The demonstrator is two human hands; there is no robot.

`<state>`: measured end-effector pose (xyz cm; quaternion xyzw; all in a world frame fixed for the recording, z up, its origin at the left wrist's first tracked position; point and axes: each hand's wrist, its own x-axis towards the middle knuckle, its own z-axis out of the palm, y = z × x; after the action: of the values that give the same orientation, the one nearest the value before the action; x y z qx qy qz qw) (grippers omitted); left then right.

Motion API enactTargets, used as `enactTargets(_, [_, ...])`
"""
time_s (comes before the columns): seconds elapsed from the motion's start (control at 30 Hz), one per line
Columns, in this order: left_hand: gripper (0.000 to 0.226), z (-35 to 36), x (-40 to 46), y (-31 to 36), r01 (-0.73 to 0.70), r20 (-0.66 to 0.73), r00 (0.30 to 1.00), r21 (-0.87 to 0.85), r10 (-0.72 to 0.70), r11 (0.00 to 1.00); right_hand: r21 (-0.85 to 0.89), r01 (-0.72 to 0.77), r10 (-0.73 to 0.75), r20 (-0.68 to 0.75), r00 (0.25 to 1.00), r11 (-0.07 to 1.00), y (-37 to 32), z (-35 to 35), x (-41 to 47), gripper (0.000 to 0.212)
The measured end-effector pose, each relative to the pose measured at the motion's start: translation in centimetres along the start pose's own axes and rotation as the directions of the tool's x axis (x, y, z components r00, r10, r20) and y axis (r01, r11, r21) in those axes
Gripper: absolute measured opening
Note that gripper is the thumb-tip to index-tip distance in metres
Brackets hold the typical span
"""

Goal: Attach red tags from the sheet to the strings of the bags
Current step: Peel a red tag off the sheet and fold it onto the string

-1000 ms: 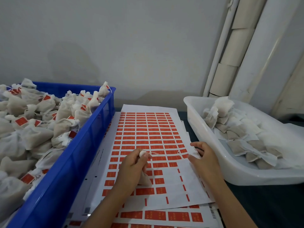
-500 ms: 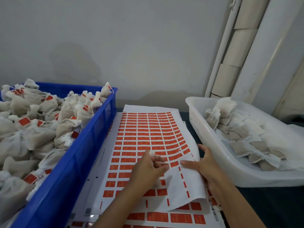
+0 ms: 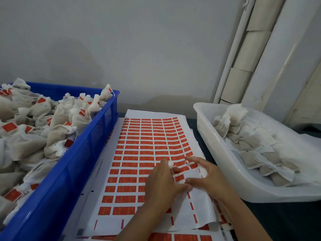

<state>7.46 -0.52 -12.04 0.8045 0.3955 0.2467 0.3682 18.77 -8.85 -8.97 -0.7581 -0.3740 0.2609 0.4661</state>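
A white sheet of red tags [image 3: 147, 145] lies flat between two bins, its lower right part stripped of tags. My left hand [image 3: 161, 186] rests on the sheet and grips a small white bag; only the bag's gathered top [image 3: 171, 164] shows above my fingers. Its string is too thin to make out. My right hand [image 3: 208, 178] lies on the sheet just right of the left hand. Its index finger stretches over the last red tags of a row and its thumb touches the paper close to my left fingertips. Whether a tag is lifted is hidden.
A blue crate [image 3: 90, 153] on the left is heaped with white bags bearing red tags. A white tub [image 3: 213, 145] on the right holds untagged bags. More tag sheets lie under the top one. A grey wall and white pipes stand behind.
My right hand left the sheet's right edge and moved up onto the tag rows. My left hand with the bag shifted right, so the hands nearly touch.
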Motion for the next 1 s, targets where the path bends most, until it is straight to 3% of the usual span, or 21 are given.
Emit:
enactTargets(0.53, [0.065,0.5,-0.3,0.2,-0.024,-0.065,0.998,0.002,0.024,1.000,0.008,0.023,-0.022,-0.024,0.999,1.000,-0.3,1.3,-0.6,0.039])
enactTargets(0.7, [0.043,0.5,-0.1,-0.1,-0.015,-0.070,0.997,-0.010,0.015,1.000,-0.010,0.022,-0.022,-0.033,0.999,1.000,-0.1,1.3,-0.6,0.036])
enactTargets(1.0, [0.025,0.6,0.2,-0.5,0.047,-0.079,0.995,-0.086,-0.054,0.995,-0.056,0.003,-0.005,-0.044,0.999,0.998,0.1,1.1,-0.5,0.033])
